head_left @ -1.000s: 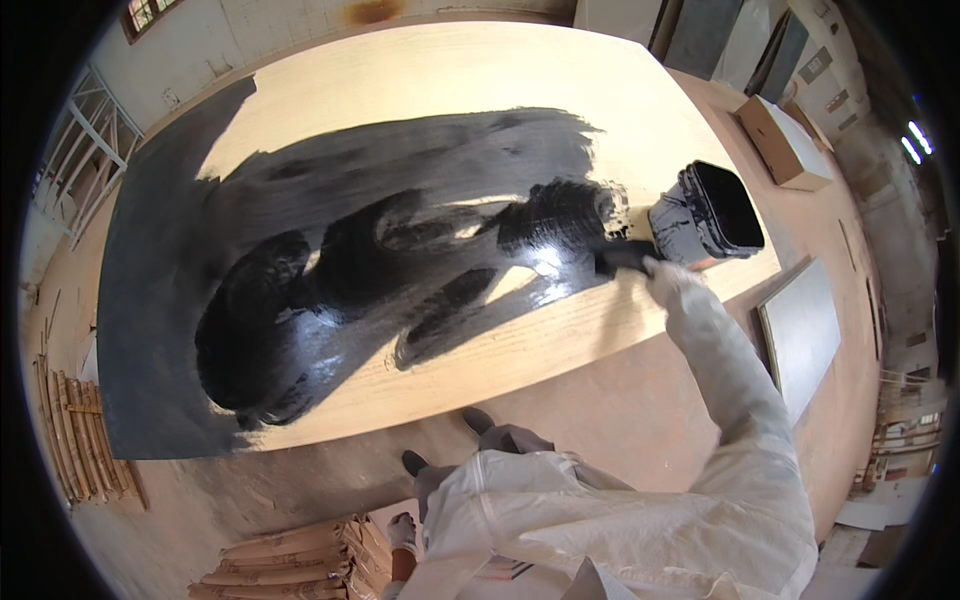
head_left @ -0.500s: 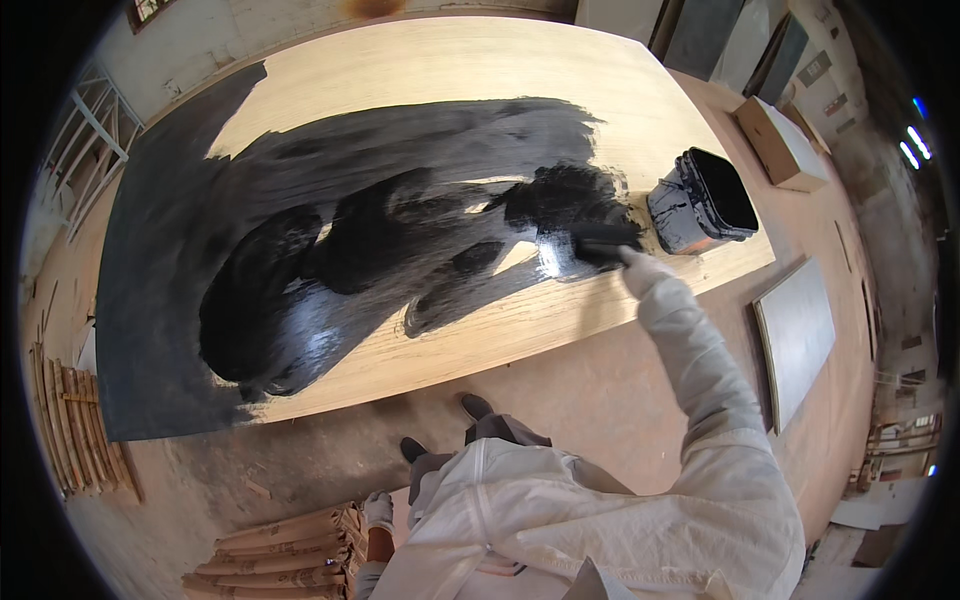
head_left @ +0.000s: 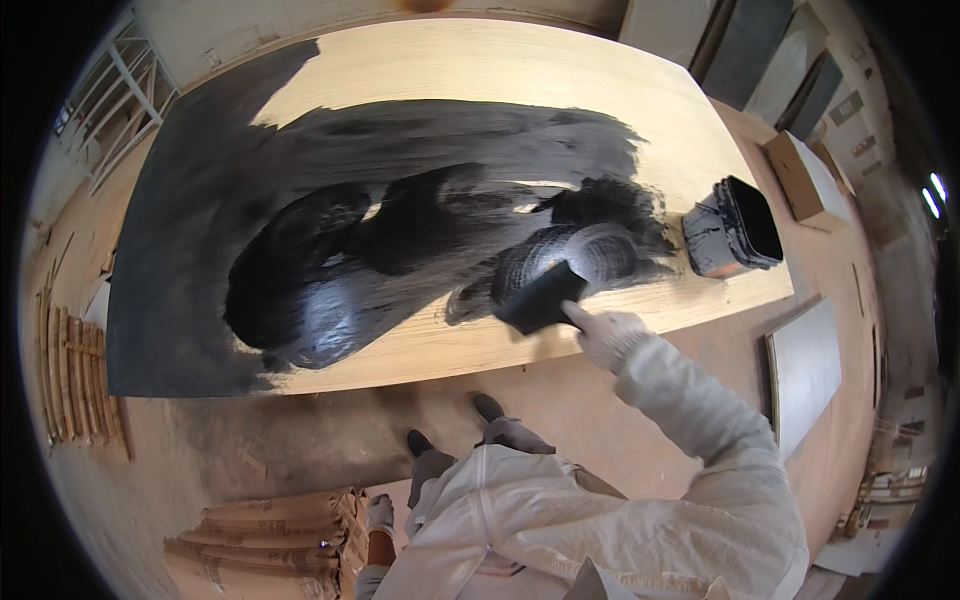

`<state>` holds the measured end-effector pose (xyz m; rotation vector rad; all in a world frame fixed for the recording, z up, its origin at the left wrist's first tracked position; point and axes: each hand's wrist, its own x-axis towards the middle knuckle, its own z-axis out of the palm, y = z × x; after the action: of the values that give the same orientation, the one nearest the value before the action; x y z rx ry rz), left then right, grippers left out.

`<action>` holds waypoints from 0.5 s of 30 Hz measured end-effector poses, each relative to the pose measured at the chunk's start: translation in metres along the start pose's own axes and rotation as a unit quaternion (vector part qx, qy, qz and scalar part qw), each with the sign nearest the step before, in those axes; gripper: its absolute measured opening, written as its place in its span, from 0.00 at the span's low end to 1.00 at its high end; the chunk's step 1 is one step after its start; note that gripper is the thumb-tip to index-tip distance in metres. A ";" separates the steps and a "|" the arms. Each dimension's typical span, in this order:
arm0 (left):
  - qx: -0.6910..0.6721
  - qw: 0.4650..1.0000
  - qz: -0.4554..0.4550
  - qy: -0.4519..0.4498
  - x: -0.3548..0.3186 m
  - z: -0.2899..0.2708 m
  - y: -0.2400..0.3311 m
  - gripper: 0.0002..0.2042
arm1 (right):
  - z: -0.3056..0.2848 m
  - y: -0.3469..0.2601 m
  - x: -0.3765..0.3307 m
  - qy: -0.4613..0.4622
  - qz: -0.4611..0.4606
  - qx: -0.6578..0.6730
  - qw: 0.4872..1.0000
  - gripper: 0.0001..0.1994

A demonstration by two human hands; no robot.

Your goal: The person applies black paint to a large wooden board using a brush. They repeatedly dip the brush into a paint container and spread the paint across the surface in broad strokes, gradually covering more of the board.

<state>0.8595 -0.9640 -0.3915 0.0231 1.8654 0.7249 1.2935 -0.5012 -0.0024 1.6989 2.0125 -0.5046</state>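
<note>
A large pale wood-grain panel [head_left: 520,65] lies in front of me, partly coated in wet black paint [head_left: 420,225]. My right hand [head_left: 608,338], in a light glove, grips a wide, flat paint brush [head_left: 545,297] covered in black. The brush is over the panel's near part, just below a curved streaky stroke. To the right of it, a paint-smeared bucket [head_left: 733,227] stands on the panel's right end, dark inside. Low at my side hangs my gloved left hand [head_left: 380,513], fingers curled, with nothing visible in it, beside brown wrapped bundles [head_left: 265,545].
A grey board [head_left: 805,370] is off the panel's right end, and a brown box [head_left: 805,180] stands beyond. Wooden slats [head_left: 78,375] and a white metal frame [head_left: 125,95] are at the left. Several sheets [head_left: 745,50] lean at the back right.
My right hand has swept the brush left and toward me, leaving an arc of streaks in the paint. The view has shifted slightly. My left hand stays low at my side.
</note>
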 end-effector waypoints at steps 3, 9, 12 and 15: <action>-0.042 0.998 0.048 0.016 -0.002 -0.003 -0.003 0.12 | 0.023 0.104 0.045 0.065 0.072 0.022 0.995 0.25; 0.022 1.000 -0.018 0.010 -0.018 -0.010 0.003 0.12 | -0.051 0.125 0.179 0.127 0.047 -0.013 0.991 0.24; 0.059 0.997 -0.022 0.036 -0.030 -0.009 -0.003 0.12 | -0.065 0.032 0.169 0.071 -0.002 -0.035 0.997 0.25; -0.028 0.998 0.023 0.060 -0.026 0.011 0.004 0.12 | -0.078 -0.003 0.103 0.056 -0.001 -0.019 0.998 0.27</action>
<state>0.8789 -0.9644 -0.3702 -0.0137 1.9635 0.8273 1.2684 -0.3744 0.0045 1.7373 2.0874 -0.3780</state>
